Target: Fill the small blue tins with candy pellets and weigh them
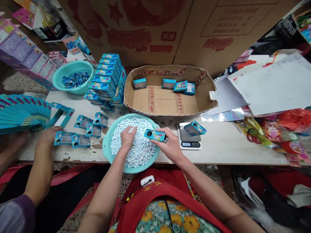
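Thumb and fingers of the right hand (169,142) close firmly on a small blue box (155,135), held over the right side of the bowl, its printed face showing. The left hand (128,137) has its fingers curled, tips at the pellets (133,152); whether it has hold of any, I cannot tell.

Nearest the body, a white device (147,180) lies on the red apron (133,207). Ahead, at the table's (230,149) near edge, sits the green bowl (106,145) with the pale pellets. Right of it is a scale (190,144) bearing a tilted blue pack (195,128). To the left lie five loose packs (93,130), with a co-worker's blurred hand (47,137) at the leftmost.

Beyond the bowl stands an open carton (167,105) with four packs inside. Just left of it rises a stack (104,89) of similar packs, then a second bowl (73,89) of shiny blue pieces (75,80). Papers (274,85) lie to the carton's right. A large cardboard wall (150,29) is behind.
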Action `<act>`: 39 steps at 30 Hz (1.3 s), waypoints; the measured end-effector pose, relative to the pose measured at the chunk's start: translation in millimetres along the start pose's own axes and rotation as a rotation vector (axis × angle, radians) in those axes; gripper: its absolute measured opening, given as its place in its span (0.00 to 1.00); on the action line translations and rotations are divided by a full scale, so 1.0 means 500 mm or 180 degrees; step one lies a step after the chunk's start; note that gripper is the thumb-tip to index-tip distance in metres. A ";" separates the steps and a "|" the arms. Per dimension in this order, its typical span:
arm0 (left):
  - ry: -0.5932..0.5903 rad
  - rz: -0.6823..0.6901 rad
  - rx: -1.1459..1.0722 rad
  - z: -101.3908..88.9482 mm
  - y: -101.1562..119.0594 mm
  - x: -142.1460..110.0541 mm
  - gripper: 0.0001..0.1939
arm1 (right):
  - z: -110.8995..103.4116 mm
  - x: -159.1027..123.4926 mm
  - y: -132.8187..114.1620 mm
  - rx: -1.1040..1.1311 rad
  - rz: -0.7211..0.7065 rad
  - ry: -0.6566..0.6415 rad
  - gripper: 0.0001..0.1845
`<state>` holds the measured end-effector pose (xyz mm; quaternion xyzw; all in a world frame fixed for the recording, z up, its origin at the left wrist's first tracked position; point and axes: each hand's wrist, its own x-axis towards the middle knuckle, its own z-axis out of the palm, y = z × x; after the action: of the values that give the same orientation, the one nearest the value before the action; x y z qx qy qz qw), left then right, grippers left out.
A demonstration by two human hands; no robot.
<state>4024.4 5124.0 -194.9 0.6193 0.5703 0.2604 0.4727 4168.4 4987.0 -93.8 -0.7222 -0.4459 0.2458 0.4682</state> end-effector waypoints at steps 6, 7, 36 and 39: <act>-0.0204 -0.0669 -0.2729 -0.050 0.132 -0.050 0.15 | 0.039 0.002 -0.009 -0.0120 -0.0254 -0.0158 0.18; -0.0192 -0.0600 -0.2995 -0.055 0.154 -0.059 0.14 | 0.049 0.002 -0.012 -0.0183 -0.0285 -0.0194 0.18; 0.0388 0.0008 -0.3091 -0.016 0.217 -0.058 0.17 | 0.052 0.033 -0.024 -0.0534 -0.0196 -0.0164 0.20; 0.0482 -0.0039 -0.3090 -0.011 0.215 -0.056 0.19 | 0.056 0.031 -0.021 -0.0548 -0.0226 -0.0260 0.21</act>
<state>4063.1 5109.2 -91.8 0.3034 0.4195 0.5377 0.6655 4150.0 5015.0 -95.5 -0.7328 -0.5094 0.2192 0.3943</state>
